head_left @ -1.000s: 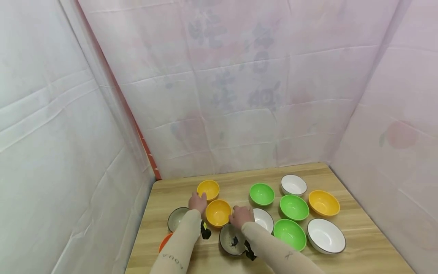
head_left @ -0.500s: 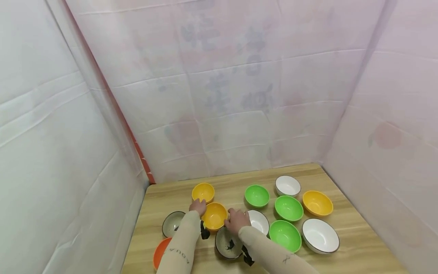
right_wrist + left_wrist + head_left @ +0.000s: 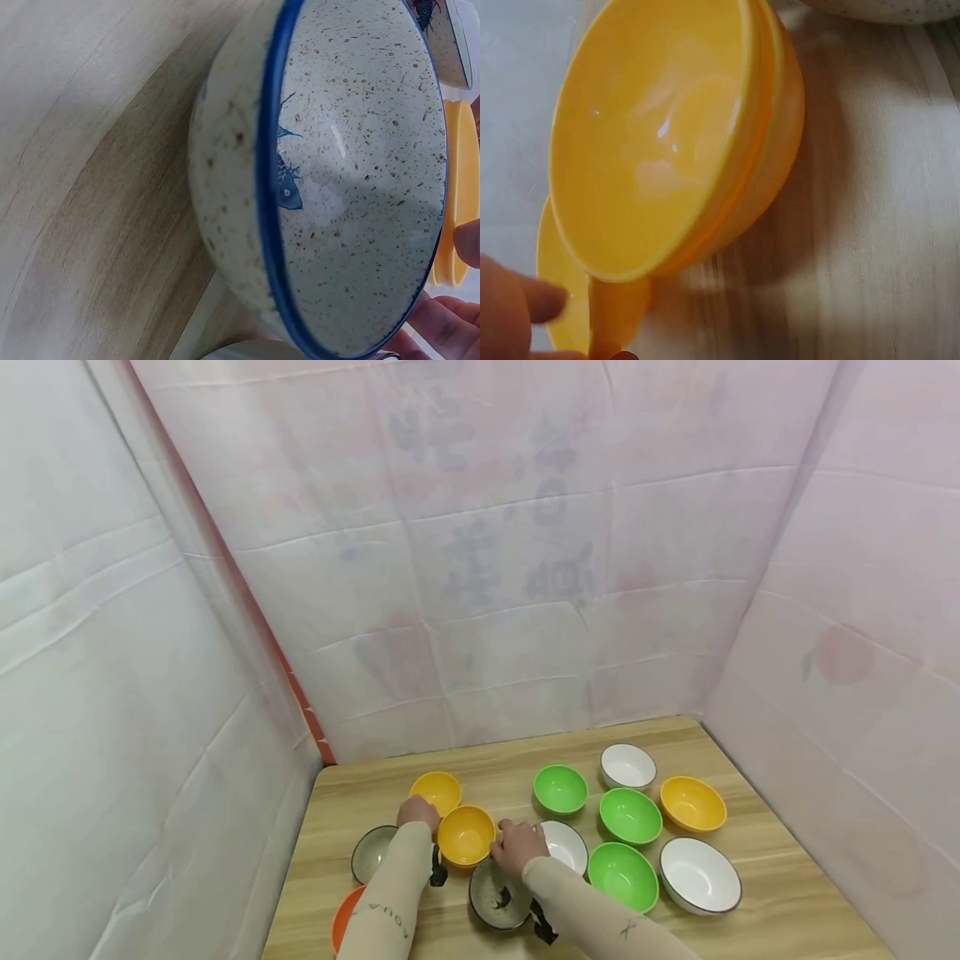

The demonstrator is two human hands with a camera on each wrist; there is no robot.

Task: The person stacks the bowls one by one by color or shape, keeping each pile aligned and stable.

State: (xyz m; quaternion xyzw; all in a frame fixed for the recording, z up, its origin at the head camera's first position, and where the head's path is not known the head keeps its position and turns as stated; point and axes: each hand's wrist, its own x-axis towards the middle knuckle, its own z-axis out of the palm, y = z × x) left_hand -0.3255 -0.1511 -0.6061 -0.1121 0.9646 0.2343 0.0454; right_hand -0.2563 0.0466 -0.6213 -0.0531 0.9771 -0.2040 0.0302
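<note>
My left hand (image 3: 417,812) sits at the left rim of the yellow bowl (image 3: 466,835) near the middle of the worktop (image 3: 780,893), with its fingers curled at that edge. From the left wrist view I can see a fingertip (image 3: 544,300) down by the rim, but I cannot tell for certain whether it pinches the bowl or only touches it. My right hand (image 3: 520,846) is on the other side, fingers bent at the right rim of the same yellow bowl and lying over the far edge of the speckled bowl (image 3: 497,902) with the blue rim and a fish painted inside (the right wrist view shows that fish clearly (image 3: 289,191)). Whether this hand truly grips either rim is hidden from me.

The yellow bowl stands upright on the wood, between my two hands. Just behind it, touching or nearly so, is a second yellow bowl (image 3: 436,792). To the left of my left forearm lies another speckled bowl (image 3: 372,853), and an orange bowl (image 3: 343,920) peeks out at the near edge. To the right of my right hand is a white bowl (image 3: 566,846), then three green bowls (image 3: 559,788) (image 3: 630,815) (image 3: 619,875), a small white bowl (image 3: 627,766), a third yellow bowl (image 3: 692,802) and a large white bowl (image 3: 700,875).
</note>
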